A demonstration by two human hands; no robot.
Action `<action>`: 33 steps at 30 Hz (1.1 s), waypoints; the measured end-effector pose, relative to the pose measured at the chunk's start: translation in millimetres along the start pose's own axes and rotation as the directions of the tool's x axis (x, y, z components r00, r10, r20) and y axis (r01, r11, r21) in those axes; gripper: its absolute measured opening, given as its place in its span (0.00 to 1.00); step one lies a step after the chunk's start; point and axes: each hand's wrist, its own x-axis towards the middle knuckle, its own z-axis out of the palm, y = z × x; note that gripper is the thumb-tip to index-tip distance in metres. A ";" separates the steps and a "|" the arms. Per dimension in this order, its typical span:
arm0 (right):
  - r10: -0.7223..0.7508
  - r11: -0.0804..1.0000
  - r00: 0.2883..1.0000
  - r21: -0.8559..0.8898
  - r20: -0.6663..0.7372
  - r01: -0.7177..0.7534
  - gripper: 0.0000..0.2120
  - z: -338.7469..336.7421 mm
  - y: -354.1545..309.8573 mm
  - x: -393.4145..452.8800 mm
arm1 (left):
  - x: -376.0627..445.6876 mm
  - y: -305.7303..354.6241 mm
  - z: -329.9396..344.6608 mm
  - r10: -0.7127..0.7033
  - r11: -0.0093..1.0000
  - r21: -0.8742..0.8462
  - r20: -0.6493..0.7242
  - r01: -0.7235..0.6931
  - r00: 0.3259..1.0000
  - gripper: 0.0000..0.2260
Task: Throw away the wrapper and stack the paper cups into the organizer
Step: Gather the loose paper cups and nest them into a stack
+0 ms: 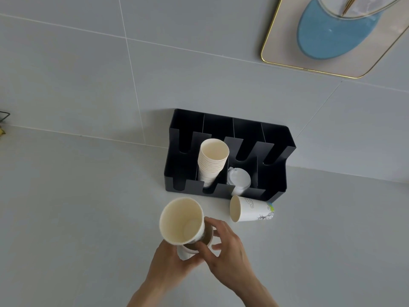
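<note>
A black organizer with several slots stands against the wall. A stack of white paper cups leans in its second slot from the left, and white plastic lids fill the slot beside it. Another printed paper cup lies on its side on the counter just in front of the organizer, mouth to the left. My left hand holds a paper cup from below, mouth facing me. My right hand grips a second cup whose rim shows under the first. No wrapper is visible.
The grey counter meets a tiled wall behind the organizer. A gold-rimmed tray with a blue oval dish hangs or leans at the top right. A dark wire object pokes in at the left edge.
</note>
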 end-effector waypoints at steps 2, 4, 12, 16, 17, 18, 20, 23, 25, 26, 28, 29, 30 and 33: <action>0.001 1.000 1.000 -0.003 0.013 -0.001 0.25 -0.1 1.2 0.9 | -0.3 3.2 -1.0 -0.016 0.999 -0.031 -0.006 0.015 1.000 0.45; -0.007 1.000 0.999 -0.011 0.032 0.007 0.26 -2.1 -0.3 1.8 | -1.8 4.1 -1.9 -0.032 0.999 -0.036 -0.020 0.031 0.999 0.53; -0.092 0.995 0.996 0.027 0.002 0.092 0.46 -21.7 -26.5 7.9 | -0.1 1.2 -3.1 -0.023 0.999 0.021 -0.050 0.024 0.998 0.40; -0.180 0.980 0.984 -0.087 0.017 0.181 0.41 -21.0 -29.7 14.0 | -1.1 -0.2 -0.4 -0.020 1.000 -0.001 -0.061 0.020 0.998 0.39; -0.180 0.977 0.983 -0.109 0.035 0.183 0.42 -20.2 -28.9 13.5 | -2.0 -0.7 -0.3 -0.012 1.000 -0.005 -0.065 0.012 0.998 0.40; -0.166 0.978 0.985 -0.121 0.052 0.171 0.43 -19.0 -27.4 12.3 | -2.9 -1.3 -0.3 -0.006 1.000 -0.004 -0.064 0.005 0.998 0.42; -0.123 0.980 0.990 -0.147 0.073 0.133 0.43 -14.8 -21.8 9.1 | -5.0 -2.3 -0.5 0.019 1.000 0.008 -0.048 -0.018 0.999 0.46; -0.084 0.981 0.995 -0.168 0.057 0.093 0.36 -9.2 -8.2 5.3 | -7.7 -3.5 1.6 0.048 0.999 0.003 -0.030 -0.048 0.998 0.46; -0.062 0.985 0.996 -0.157 0.059 0.070 0.34 -8.5 0.9 3.3 | -9.3 -3.4 4.1 0.051 0.999 -0.008 -0.030 -0.051 0.998 0.45; -0.058 0.985 0.996 -0.157 0.063 0.067 0.34 -8.7 4.6 2.3 | -9.5 -4.0 5.3 0.049 0.999 -0.009 -0.032 -0.050 0.998 0.45; -0.061 0.986 0.996 -0.151 0.070 0.071 0.32 -9.2 9.6 1.0 | -9.9 -5.4 6.4 0.045 0.999 -0.014 -0.038 -0.045 0.998 0.44; -0.064 0.987 0.995 -0.144 0.075 0.074 0.32 -9.7 10.2 0.4 | -10.0 -6.1 6.2 0.041 0.999 -0.019 -0.040 -0.042 0.998 0.44; -0.066 0.988 0.995 -0.134 0.081 0.076 0.32 -10.4 10.3 0.3 | -9.8 -6.8 5.8 0.038 0.999 -0.022 -0.039 -0.039 0.999 0.44; -0.055 0.997 0.996 -0.053 0.076 0.059 0.28 -15.2 9.7 2.6 | -9.0 -7.8 4.1 0.045 0.999 -0.025 -0.019 -0.045 0.999 0.44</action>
